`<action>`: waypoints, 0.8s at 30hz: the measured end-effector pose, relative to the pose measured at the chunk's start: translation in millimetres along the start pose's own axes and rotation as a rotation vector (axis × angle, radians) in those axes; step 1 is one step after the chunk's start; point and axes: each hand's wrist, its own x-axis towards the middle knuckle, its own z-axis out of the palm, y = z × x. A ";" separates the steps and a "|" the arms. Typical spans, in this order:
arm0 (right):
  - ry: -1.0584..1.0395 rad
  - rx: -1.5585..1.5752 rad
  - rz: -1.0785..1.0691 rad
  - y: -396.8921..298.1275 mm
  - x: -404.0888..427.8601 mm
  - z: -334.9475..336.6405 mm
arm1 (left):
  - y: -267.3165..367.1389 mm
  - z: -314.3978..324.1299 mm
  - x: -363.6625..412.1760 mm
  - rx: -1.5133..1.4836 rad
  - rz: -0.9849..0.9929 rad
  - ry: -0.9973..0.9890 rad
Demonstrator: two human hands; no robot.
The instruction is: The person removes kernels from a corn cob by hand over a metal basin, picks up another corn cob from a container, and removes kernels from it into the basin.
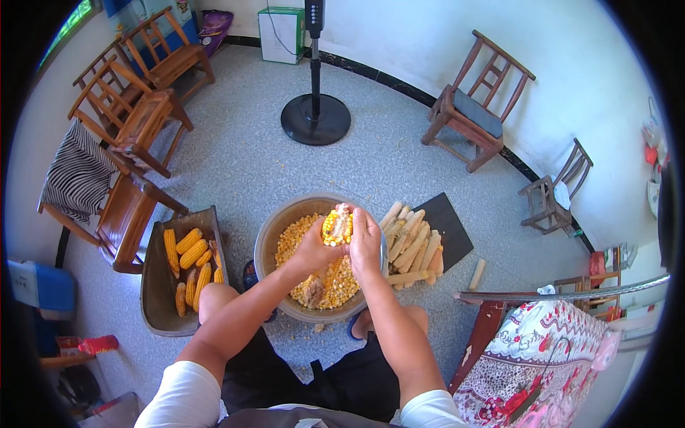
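Both my hands grip one partly shelled corn cob (337,224) above a round metal basin (266,251). My left hand (314,249) wraps its left and lower side, and my right hand (365,235) presses along its right side. A bare strip without kernels runs down the cob's middle, with yellow kernels on both sides. Loose yellow kernels (342,283) lie in the basin, with a brownish tuft of husk or silk (314,291) on top. My forearms and hands hide part of the basin's contents.
Left of the basin, a dark scoop-shaped bin (155,299) holds several unshelled cobs (192,254). Bare cobs (412,241) are piled at right, by a dark flat sheet (447,230); one cob (478,274) lies apart. A fan base (316,120) and wooden chairs (144,128) stand around.
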 end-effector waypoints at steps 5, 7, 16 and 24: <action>-0.024 -0.083 0.002 -3.9 -1.1 -8.3 | 3.6 1.4 -1.5 -0.295 -0.086 -0.059; -0.071 -0.087 0.016 -2.8 -0.9 -11.6 | 9.3 1.7 -1.7 -0.513 -0.133 -0.133; -0.255 0.059 0.213 -6.1 -26.0 -2.7 | 26.8 3.2 -1.5 -0.867 -0.333 -0.039; -0.361 -0.193 0.133 -29.3 -36.7 -7.8 | 7.2 14.5 4.7 -0.878 -0.259 0.032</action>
